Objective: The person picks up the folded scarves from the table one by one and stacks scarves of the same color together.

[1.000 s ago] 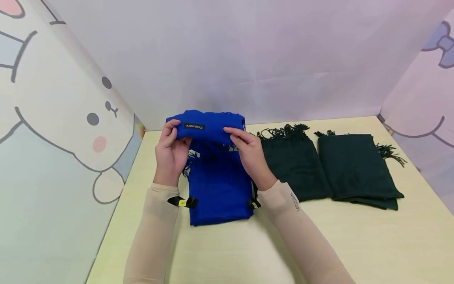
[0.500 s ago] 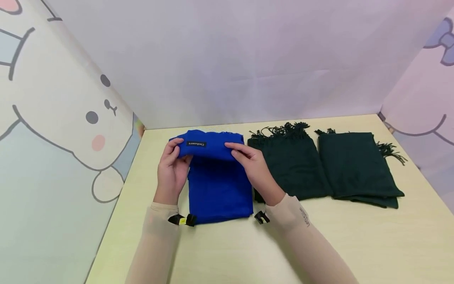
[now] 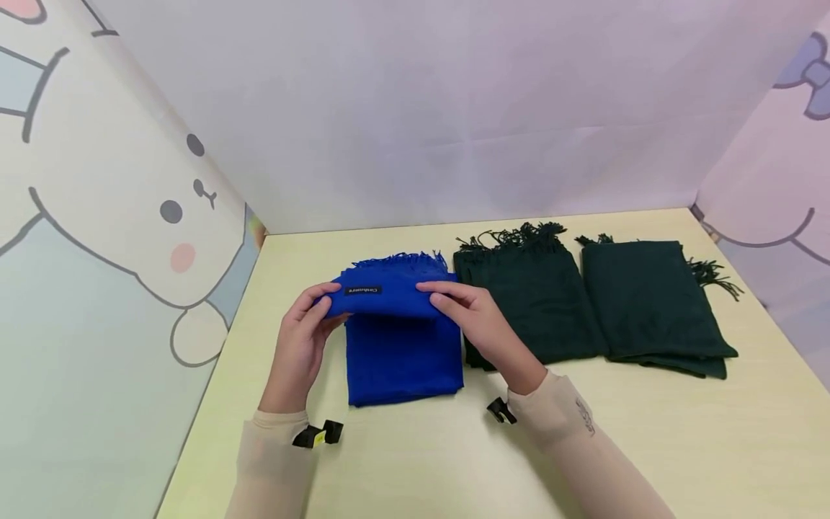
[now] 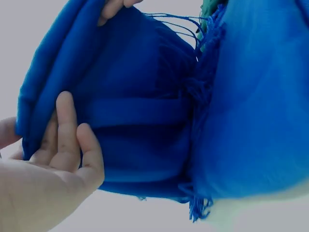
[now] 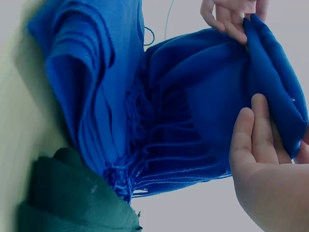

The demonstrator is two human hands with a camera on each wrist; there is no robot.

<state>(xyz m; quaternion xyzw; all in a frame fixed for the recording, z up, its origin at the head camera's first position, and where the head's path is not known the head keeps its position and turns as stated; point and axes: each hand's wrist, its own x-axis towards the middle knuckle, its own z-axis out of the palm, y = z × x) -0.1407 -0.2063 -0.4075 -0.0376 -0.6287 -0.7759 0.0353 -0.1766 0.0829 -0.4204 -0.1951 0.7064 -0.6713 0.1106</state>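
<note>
A folded blue scarf (image 3: 405,367) with a fringe and a small black "Cashmere" label lies left of centre on the table. Its far end is lifted and bent toward the person. My left hand (image 3: 305,328) pinches the left side of this raised end, thumb on top and fingers beneath. On the right side, my right hand (image 3: 476,317) pinches the same edge near the label. From below, the left wrist view shows the scarf's layers (image 4: 135,111) over the fingers. Tassels (image 5: 164,140) hang between the raised part and the lower stack in the right wrist view.
Two folded dark green scarves lie to the right: one (image 3: 532,310) close beside the blue scarf, the other (image 3: 655,303) farther right. Both have fringes. A pale wall (image 3: 467,108) rises behind the table (image 3: 415,461), and printed panels stand at both sides.
Both hands have come down and nearer the person with the raised end of the blue scarf. Fringe now shows behind it. The green scarves have stayed in place.
</note>
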